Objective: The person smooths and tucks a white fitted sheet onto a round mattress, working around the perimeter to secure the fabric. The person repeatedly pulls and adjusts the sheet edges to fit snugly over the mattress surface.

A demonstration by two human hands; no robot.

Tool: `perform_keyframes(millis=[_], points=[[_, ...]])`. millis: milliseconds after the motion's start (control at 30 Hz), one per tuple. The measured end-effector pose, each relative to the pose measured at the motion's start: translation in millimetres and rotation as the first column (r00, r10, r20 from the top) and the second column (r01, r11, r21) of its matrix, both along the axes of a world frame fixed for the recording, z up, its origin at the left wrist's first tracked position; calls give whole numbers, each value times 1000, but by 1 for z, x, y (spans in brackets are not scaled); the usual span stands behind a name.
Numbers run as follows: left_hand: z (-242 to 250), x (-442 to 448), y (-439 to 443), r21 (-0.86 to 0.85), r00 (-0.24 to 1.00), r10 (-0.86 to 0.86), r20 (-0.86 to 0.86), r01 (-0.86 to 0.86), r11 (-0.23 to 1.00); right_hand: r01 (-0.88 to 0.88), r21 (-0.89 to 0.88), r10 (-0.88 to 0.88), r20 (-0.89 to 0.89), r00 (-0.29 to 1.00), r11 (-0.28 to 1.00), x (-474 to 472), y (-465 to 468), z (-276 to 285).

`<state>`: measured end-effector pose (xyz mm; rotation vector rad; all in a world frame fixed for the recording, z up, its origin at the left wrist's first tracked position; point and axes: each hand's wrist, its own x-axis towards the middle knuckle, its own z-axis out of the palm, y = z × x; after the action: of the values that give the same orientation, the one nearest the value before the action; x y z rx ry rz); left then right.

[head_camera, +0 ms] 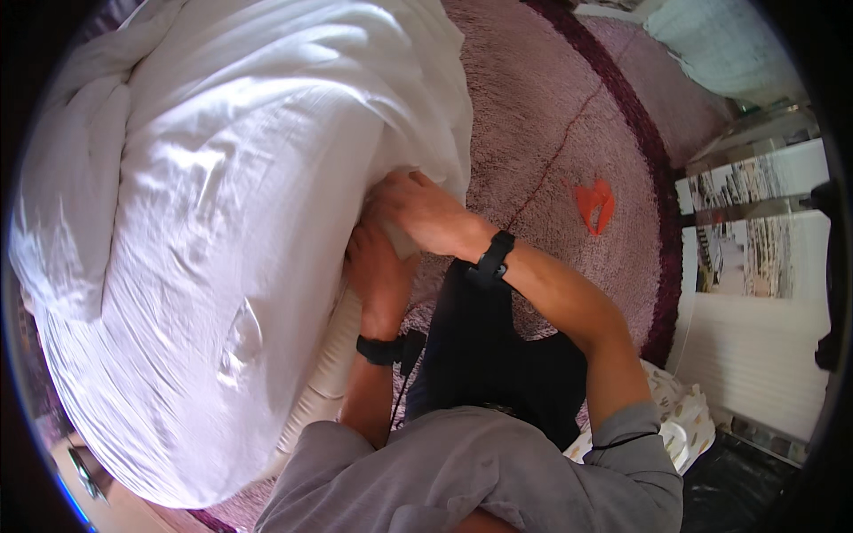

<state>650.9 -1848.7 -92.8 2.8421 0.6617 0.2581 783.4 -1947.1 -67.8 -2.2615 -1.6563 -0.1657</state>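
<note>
A white sheet is spread over a mattress, with folds bunched towards the top and left of the view. At the mattress's right side, my left hand reaches under the sheet's edge, its fingertips partly hidden. Just above it, my right hand has its fingers curled at the hanging cloth; whether they pinch it cannot be made out. Both wrists wear black bands. Below my left hand shows the cream, padded side of the bed.
A pinkish-purple rug with a dark border covers the floor. On it lie a red heart-shaped piece and a thin cord. White panels with pictures stand at the right, near a patterned white bag.
</note>
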Motion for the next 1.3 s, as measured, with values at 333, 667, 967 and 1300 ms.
perform_keyframes(millis=[333, 667, 967, 1300], points=[[-13, 21, -2, 180, 999, 5, -51, 5, 984, 31, 123, -37, 50, 998, 992, 2, 4, -13], [1, 13, -1, -108, 995, 10, 95, 0, 994, -236, 247, 252, -38, 967, 940, 23, -32, -12], [10, 11, -14, -106, 988, 103, 114, -91, 990, -312, 36, 283, 330, 901, 950, 88, 0, 5], [0, 36, -41, 15, 955, 227, 189, -234, 972, -535, 280, 524, 120, 843, 797, 91, 15, -39]])
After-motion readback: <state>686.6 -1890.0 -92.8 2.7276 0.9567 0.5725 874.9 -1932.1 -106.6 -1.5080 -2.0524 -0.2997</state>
